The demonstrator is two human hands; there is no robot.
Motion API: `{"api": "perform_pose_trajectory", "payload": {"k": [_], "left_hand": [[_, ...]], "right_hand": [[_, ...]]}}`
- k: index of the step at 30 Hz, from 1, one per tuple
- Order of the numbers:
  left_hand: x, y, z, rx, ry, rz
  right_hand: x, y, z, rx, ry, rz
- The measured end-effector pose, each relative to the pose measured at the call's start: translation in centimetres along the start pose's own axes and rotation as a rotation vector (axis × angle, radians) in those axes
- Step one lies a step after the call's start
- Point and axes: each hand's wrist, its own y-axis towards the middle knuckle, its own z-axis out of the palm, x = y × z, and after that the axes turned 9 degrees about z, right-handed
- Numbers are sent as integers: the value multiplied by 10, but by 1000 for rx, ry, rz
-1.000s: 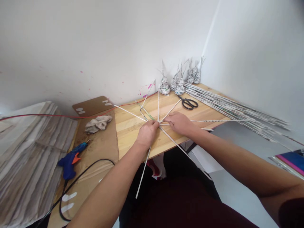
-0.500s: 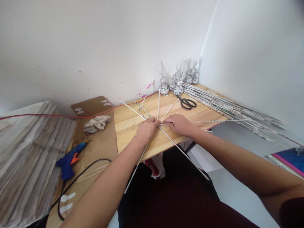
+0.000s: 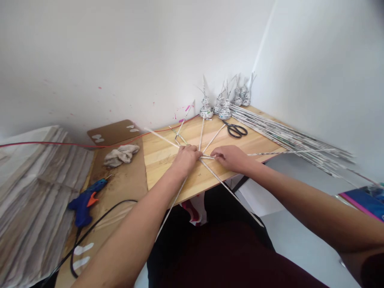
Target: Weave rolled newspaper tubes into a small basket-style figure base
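Note:
Several thin rolled-paper sticks cross near the middle of the wooden board (image 3: 162,168) and fan out like spokes. One paper stick (image 3: 232,192) runs down past the board's front edge towards my lap. My left hand (image 3: 187,158) is closed over the crossing and presses the sticks there; its fingertips partly hide the centre. Just to the right, my right hand (image 3: 229,158) pinches a paper stick (image 3: 255,154) that points rightward from the centre. A small gap separates the two hands, with short lengths of stick showing in it.
Black-handled scissors (image 3: 237,130) lie behind my right hand. Several woven paper figures (image 3: 206,108) stand along the wall, beside a bundle of paper sticks (image 3: 279,134). On the left are a blue glue gun (image 3: 84,204), a crumpled rag (image 3: 121,156) and stacked newspapers (image 3: 39,200).
My right hand has slid slightly right along the stick, away from my left hand. My left hand stays at the crossing, its fingers more curled. The view has shifted a little.

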Motion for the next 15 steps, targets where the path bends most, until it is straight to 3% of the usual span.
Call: {"api": "perform_pose_trajectory", "payload": {"k": [15], "left_hand": [[6,1,6,-5,-7,39]], "right_hand": [[5,-6,-6,30,-88,32]]}}
